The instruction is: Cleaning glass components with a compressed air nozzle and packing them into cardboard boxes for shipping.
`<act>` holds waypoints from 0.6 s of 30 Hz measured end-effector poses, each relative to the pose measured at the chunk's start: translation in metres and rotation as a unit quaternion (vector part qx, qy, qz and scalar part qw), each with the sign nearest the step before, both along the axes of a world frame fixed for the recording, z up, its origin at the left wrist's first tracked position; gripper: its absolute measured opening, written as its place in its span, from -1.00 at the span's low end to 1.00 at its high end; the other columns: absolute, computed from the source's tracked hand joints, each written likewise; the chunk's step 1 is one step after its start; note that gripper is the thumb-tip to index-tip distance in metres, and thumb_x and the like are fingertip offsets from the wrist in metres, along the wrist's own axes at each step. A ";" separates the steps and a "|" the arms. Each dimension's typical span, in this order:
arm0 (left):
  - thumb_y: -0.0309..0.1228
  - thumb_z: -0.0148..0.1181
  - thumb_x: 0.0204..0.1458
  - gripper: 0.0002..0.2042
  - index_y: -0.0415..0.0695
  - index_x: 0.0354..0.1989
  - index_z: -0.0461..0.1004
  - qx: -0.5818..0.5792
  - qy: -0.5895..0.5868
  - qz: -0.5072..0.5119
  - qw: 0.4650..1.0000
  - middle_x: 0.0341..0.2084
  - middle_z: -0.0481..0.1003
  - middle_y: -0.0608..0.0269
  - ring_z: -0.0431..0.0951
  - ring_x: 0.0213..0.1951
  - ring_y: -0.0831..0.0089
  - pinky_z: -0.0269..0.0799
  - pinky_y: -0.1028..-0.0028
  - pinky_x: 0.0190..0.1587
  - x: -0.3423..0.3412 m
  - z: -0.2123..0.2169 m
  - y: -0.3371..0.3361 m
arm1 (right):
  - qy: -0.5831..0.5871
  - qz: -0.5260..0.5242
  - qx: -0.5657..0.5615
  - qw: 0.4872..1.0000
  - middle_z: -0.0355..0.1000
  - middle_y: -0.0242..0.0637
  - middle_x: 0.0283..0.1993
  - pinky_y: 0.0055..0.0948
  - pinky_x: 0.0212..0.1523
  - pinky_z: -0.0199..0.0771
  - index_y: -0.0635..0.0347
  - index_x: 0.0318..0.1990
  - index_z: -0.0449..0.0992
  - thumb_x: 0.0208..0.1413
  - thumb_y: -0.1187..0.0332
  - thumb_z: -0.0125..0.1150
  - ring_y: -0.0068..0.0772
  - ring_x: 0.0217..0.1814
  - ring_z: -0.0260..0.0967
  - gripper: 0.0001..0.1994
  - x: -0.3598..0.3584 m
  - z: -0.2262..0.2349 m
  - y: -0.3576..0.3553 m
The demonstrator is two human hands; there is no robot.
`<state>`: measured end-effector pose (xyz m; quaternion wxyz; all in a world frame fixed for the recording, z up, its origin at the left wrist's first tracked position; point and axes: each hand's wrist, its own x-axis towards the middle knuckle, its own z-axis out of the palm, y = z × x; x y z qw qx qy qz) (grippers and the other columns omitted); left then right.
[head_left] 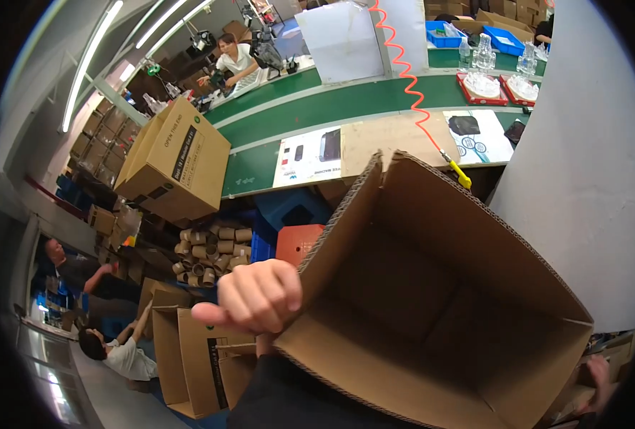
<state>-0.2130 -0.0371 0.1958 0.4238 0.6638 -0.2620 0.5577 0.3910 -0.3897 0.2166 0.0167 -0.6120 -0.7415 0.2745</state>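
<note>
A large brown cardboard box (432, 286) tilts up close in front of me, its open mouth toward me and its inside bare. My left hand (253, 297) is closed at the box's left edge, fingers curled and thumb out to the left. Its wrist passes behind the box's near corner, above a black sleeve (281, 393). At the lower right rim, my right hand (598, 372) shows partly beyond the box's right wall. Its fingers are too small and blurred to read, and other cardboard lies beside it.
A green-topped bench (289, 111) holds another carton (178, 161). A red coiled air hose (407, 71) with a yellow nozzle (462, 177) hangs by the box. Cardboard tubes (214, 254) fill a bin; a red stool (297, 243) stands near. A white pillar (582, 179) blocks the right. Several people work around.
</note>
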 end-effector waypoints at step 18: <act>-0.07 -0.39 0.36 -0.42 -0.13 -0.62 0.36 -0.132 0.110 0.615 0.770 -0.23 0.54 0.05 0.46 -0.14 0.30 0.24 0.36 0.05 -0.295 -0.072 0.061 | 0.545 -0.123 0.065 0.827 -0.01 -0.08 0.49 -0.34 0.47 -0.18 0.35 0.36 0.16 -0.26 0.50 0.00 -0.28 0.56 -0.16 -0.18 -0.359 -0.161 0.435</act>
